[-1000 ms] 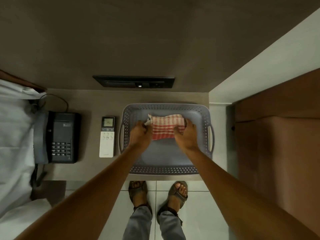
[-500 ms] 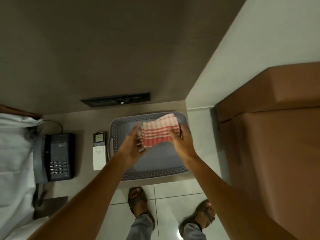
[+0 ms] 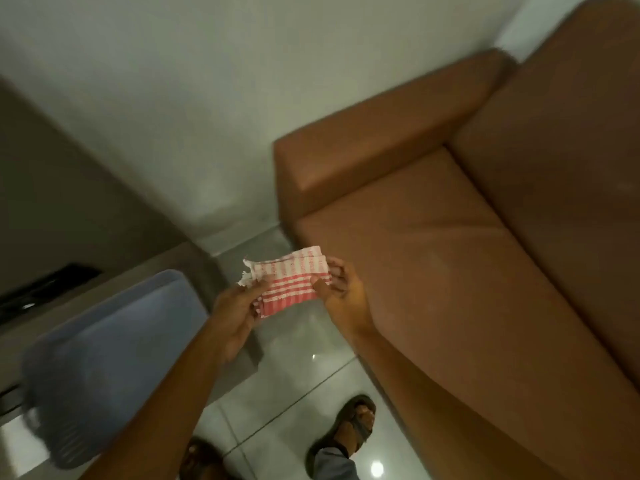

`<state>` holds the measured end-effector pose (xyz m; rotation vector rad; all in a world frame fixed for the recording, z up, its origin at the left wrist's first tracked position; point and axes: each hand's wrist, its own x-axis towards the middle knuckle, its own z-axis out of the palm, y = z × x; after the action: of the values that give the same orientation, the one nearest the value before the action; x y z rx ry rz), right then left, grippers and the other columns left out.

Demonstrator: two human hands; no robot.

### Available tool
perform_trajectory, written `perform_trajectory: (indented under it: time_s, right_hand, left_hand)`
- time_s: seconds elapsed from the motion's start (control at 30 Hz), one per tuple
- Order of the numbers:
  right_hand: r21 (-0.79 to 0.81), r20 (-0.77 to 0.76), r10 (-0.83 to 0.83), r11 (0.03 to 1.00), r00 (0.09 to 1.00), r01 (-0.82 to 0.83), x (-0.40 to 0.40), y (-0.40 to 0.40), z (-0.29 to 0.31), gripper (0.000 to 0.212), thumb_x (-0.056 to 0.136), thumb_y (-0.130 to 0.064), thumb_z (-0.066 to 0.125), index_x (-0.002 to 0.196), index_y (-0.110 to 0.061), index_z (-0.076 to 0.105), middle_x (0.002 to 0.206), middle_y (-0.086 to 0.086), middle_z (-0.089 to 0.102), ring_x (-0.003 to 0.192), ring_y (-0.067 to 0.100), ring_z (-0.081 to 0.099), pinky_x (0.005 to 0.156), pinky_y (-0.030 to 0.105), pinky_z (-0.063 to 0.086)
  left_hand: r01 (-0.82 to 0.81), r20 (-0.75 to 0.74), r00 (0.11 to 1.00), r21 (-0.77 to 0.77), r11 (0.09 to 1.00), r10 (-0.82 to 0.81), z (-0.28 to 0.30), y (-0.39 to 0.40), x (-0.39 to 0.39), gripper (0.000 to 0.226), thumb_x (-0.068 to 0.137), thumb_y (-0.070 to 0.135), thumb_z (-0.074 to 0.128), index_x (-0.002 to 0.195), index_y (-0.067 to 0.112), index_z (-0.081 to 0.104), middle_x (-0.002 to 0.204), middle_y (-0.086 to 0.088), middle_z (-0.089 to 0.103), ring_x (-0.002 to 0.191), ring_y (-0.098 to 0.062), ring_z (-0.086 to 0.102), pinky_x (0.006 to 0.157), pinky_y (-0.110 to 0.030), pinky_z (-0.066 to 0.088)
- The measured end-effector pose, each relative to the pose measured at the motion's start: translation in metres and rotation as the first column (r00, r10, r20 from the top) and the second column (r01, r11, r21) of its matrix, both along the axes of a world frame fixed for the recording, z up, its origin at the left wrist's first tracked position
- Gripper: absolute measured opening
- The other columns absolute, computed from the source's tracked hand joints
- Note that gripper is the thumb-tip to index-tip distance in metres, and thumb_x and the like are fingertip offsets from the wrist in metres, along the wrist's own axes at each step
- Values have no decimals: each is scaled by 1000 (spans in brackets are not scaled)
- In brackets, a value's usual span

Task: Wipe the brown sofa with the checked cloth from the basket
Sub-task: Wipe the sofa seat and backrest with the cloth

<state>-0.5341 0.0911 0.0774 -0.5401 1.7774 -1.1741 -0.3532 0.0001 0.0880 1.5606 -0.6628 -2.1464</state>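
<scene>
Nearest, a sandalled foot point(image 3: 353, 427) stands on the tiled floor point(image 3: 294, 358). Above the floor, the left hand point(image 3: 239, 306) and right hand point(image 3: 343, 292) hold the folded checked cloth point(image 3: 294, 282) between them, fingers point(image 3: 320, 284) pinched closed on its two ends. The grey basket point(image 3: 104, 358) sits blurred on the bench point(image 3: 194, 265) to the left. The brown sofa point(image 3: 467, 254) lies just beyond the cloth, against the white wall point(image 3: 207, 98).

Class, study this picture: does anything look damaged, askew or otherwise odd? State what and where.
One thing stands out: the checked cloth, held folded between the left hand and right hand above the floor, has a ragged, frayed white corner at its upper left. The brown sofa shows no visible spill or tear; the basket is too blurred to judge.
</scene>
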Motion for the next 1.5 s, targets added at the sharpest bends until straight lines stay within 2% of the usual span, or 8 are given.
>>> perform_trajectory:
  time_s: [0.27, 0.43, 0.53, 0.63, 0.73, 0.83, 1.1, 1.5]
  right_hand:
    - [167, -457, -208, 935, 865, 313, -170, 155, -40, 38, 114, -26, 62, 150, -15, 62, 144, 8, 68, 135, 31, 67, 115, 52, 55]
    - [291, -633, -68, 902, 771, 319, -237, 227, -76, 57, 118, -42, 48, 171, -22, 41, 170, 3, 47, 156, 23, 46, 131, 45, 40]
    - [275, -683, -74, 895, 726, 350, -258, 244, -97, 59, 118, -41, 44, 172, -19, 39, 178, 3, 38, 162, 23, 40, 133, 43, 36]
    - [317, -696, -52, 873, 716, 371, -278, 259, -117, 62, 117, -42, 41, 174, -17, 36, 184, 3, 29, 169, 25, 31, 138, 51, 29]
    - [337, -725, 13, 879, 689, 337, -295, 274, -132, 62, 119, -38, 39, 176, -16, 30, 187, 3, 22, 174, 24, 21, 141, 53, 22]
    - [394, -764, 141, 875, 630, 281, -303, 280, -145, 64, 121, -41, 30, 179, -20, 18, 189, 0, 10, 177, 20, 6, 145, 43, 5]
    - [480, -805, 267, 818, 529, 317, -301, 276, -168, 66, 120, -46, 18, 180, -21, 4, 190, 1, -4, 177, 22, -3, 144, 44, 0]
    - [500, -787, 252, 795, 563, 342, -302, 273, -161, 70, 120, -46, 18, 180, -12, 2, 190, 2, -5, 177, 18, -3, 144, 38, -3]
  left_hand:
    - [428, 231, 903, -450, 784, -361, 0, 46, -220, 30, 108, 10, 70, 137, 13, 75, 118, 0, 83, 111, -12, 80, 89, -19, 64]
    - [705, 611, 688, -691, 160, -392, -46, 87, -294, 45, 106, 8, 68, 150, 21, 70, 150, 2, 73, 135, -13, 70, 108, -28, 58]
    - [756, 767, 438, -596, -269, -470, -93, 113, -287, 57, 92, -4, 80, 146, 9, 71, 152, -14, 70, 140, -37, 68, 114, -60, 58]
    - [723, 851, 286, -494, -483, -441, -115, 131, -270, 64, 106, 40, 61, 162, 9, 55, 173, -15, 48, 162, -37, 43, 130, -64, 40]
    - [754, 889, 247, -426, -500, -385, -123, 137, -281, 83, 111, 66, 38, 178, 19, 20, 188, -4, 11, 175, -25, 10, 143, -48, 6]
    - [806, 930, 206, -338, -486, -306, -131, 132, -313, 76, 116, 56, 23, 179, 16, 7, 189, -4, -2, 176, -26, -1, 143, -52, 7]
    - [696, 945, 284, -319, -644, -161, -144, 79, -443, 67, 115, 26, 30, 176, 5, 15, 186, -16, 14, 175, -34, 10, 141, -55, 18]
    - [766, 979, 149, -201, -611, -136, -145, 61, -329, 67, 111, 27, 31, 175, 8, 25, 185, -18, 20, 172, -41, 17, 141, -58, 15]
